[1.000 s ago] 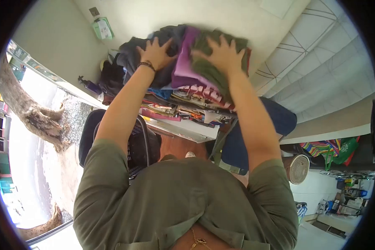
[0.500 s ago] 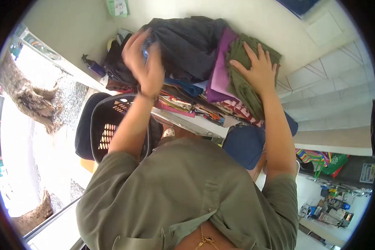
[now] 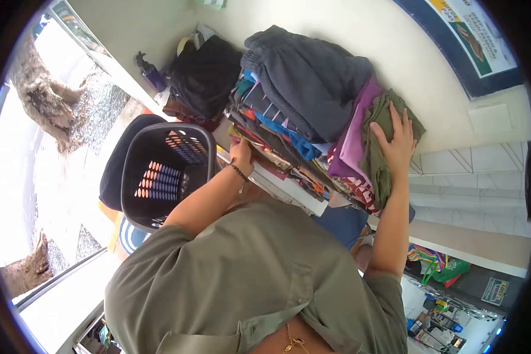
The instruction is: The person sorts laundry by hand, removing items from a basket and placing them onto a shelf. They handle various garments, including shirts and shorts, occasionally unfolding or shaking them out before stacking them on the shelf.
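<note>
A stack of clothes lies against the wall, with dark grey trousers [image 3: 312,79] on top. My left hand [image 3: 241,156] is at the stack's lower left corner, its fingers curled around the edge of the lower folded clothes [image 3: 259,154]; the fingertips are partly hidden. On the right end of the stack, an olive green garment [image 3: 374,147] lies beside a purple garment [image 3: 354,141]. My right hand [image 3: 398,144] rests flat on the olive green garment, fingers stretched out.
A black laundry basket [image 3: 209,138] with a perforated wall stands left of the stack. Behind it are a black cloth bundle [image 3: 203,76] and a dark purple pump bottle [image 3: 152,76]. A framed poster [image 3: 475,44] hangs on the wall at upper right. Bags [image 3: 448,268] lie at lower right.
My left hand has come down from the top of the stack to its lower left edge and closed there. My right hand stays on the olive green garment. The camera view has shifted.
</note>
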A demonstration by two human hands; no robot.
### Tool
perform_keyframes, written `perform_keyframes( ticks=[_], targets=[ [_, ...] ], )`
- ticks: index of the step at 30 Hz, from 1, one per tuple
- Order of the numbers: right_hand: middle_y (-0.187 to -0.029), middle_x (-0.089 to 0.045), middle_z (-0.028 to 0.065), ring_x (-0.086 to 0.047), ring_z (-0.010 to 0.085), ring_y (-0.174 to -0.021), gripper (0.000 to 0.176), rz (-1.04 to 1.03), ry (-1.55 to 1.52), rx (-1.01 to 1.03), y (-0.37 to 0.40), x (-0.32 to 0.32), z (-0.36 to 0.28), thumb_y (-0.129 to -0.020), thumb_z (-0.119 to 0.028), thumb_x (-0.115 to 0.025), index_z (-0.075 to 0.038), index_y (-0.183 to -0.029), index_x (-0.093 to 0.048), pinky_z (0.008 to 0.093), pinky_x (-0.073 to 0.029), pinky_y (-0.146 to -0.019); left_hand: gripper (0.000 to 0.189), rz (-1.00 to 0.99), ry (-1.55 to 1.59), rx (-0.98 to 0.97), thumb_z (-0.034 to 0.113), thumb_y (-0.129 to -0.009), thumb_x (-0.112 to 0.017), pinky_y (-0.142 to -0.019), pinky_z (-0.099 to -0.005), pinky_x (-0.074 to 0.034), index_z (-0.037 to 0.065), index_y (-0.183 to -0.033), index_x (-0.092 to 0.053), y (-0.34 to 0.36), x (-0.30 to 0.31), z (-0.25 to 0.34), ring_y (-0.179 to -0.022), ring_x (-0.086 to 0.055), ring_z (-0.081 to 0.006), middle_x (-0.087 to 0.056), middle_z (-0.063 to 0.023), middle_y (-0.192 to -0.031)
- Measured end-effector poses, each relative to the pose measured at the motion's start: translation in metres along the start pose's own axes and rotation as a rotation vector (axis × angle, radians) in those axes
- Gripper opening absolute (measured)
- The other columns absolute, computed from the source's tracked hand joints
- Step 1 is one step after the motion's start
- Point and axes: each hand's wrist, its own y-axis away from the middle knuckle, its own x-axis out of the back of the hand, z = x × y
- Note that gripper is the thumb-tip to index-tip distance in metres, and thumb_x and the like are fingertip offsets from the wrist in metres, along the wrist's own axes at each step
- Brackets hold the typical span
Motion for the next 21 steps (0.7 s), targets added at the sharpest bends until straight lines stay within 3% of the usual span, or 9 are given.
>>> perform_keyframes(
  ticks=[1,4,8,9,10,12,16,19,21],
  targets=[
    [-0.153,-0.033,0.0171,-0.03,0.0432,-0.14,0.078,0.002,0.017,-0.014,0.002,0.002,-0.002,-0.076,-0.069,-0.064,-0.033,-0.143,-0.045,0.067,-0.019,-0.109,0.036,-0.026,-0.117,-0.037,0.034,-0.094,-0.056,-0.057,-0.0349,-0.046,0.007,-0.116,-0.055,-0.019,0.003,-0.007,-0.069,-0.056,-0.0189,-0.059,-0.0068,-0.082],
    [-0.154,-0.032,0.0175,-0.029,0.0435,-0.14,0.079,0.01,0.075,-0.037,0.01,0.01,-0.011,-0.076,-0.068,-0.064,-0.033,-0.144,-0.043,0.0681,-0.02,-0.107,0.04,0.034,-0.246,-0.318,0.033,-0.094,-0.055,-0.058,-0.0335,-0.048,0.008,-0.125,-0.053,-0.095,-0.004,-0.039,-0.072,-0.061,-0.0179,-0.064,-0.0087,-0.09],
    [-0.155,-0.029,0.0183,-0.027,0.0449,-0.14,0.08,-0.035,0.106,-0.016,0.012,0.013,-0.016,-0.077,-0.068,-0.064,-0.032,-0.146,-0.042,0.0688,-0.02,-0.107,0.045,-0.161,-0.289,-0.183,0.031,-0.093,-0.057,-0.078,-0.037,-0.051,0.006,-0.13,-0.051,-0.083,0.008,-0.024,-0.091,-0.066,-0.0256,-0.066,-0.0176,-0.106],
    [-0.155,-0.028,0.019,-0.026,0.045,-0.141,0.081,-0.063,0.1,-0.022,0.009,0.016,-0.017,-0.077,-0.068,-0.064,-0.031,-0.146,-0.041,0.0688,-0.019,-0.108,0.046,-0.033,-0.314,-0.097,0.024,-0.088,-0.061,-0.087,-0.0395,-0.049,0.001,-0.127,-0.051,-0.042,0.006,0.008,-0.1,-0.062,-0.0283,-0.064,-0.0193,-0.11],
    [-0.155,-0.027,0.0196,-0.025,0.0451,-0.141,0.082,-0.091,0.094,-0.032,0.007,0.019,-0.016,-0.077,-0.068,-0.064,-0.031,-0.146,-0.04,0.0687,-0.019,-0.108,0.052,0.262,-0.296,-0.465,0.006,-0.086,-0.059,-0.09,-0.0354,-0.048,-0.002,-0.135,-0.041,0.016,-0.006,0.04,-0.108,-0.059,-0.0237,-0.058,-0.014,-0.122],
    [-0.156,-0.025,0.0212,-0.022,0.0451,-0.143,0.083,-0.117,0.109,0.013,-0.002,0.03,-0.01,-0.078,-0.069,-0.062,-0.03,-0.147,-0.039,0.0685,-0.018,-0.108,0.06,-0.13,0.119,-1.058,0.005,-0.086,-0.059,-0.109,-0.0378,-0.032,-0.002,-0.141,-0.035,0.034,-0.02,0.092,-0.127,-0.044,-0.0281,-0.043,-0.0165,-0.14],
    [-0.156,-0.022,0.024,-0.016,0.0457,-0.144,0.087,0.157,-0.016,0.012,-0.022,0.078,-0.042,-0.077,-0.072,-0.06,-0.028,-0.149,-0.037,0.0684,-0.016,-0.109,0.054,-0.092,-0.29,-1.84,0.028,-0.085,-0.066,-0.11,-0.0455,-0.029,0.006,-0.132,-0.05,0.14,-0.08,0.225,-0.128,-0.042,-0.0391,-0.044,-0.0214,-0.138],
    [-0.156,-0.024,0.0222,-0.018,0.0465,-0.143,0.086,0.339,0.06,-0.077,-0.018,0.101,-0.067,-0.078,-0.074,-0.057,-0.03,-0.148,-0.037,0.069,-0.018,-0.108,0.063,-0.096,-0.963,-1.762,0.054,-0.081,-0.063,-0.105,-0.0521,-0.033,0.017,-0.131,-0.056,0.154,-0.127,0.255,-0.128,-0.043,-0.0381,-0.043,-0.0211,-0.141],
    [-0.156,-0.025,0.021,-0.02,0.047,-0.143,0.084,-0.013,0.293,-0.205,-0.008,0.041,-0.054,-0.078,-0.074,-0.055,-0.031,-0.148,-0.038,0.0699,-0.02,-0.107,0.072,-0.022,-1.35,-1.714,0.066,-0.077,-0.062,-0.101,-0.0565,-0.035,0.023,-0.134,-0.055,0.14,-0.136,0.214,-0.127,-0.046,-0.0374,-0.043,-0.0201,-0.143]
  ],
)
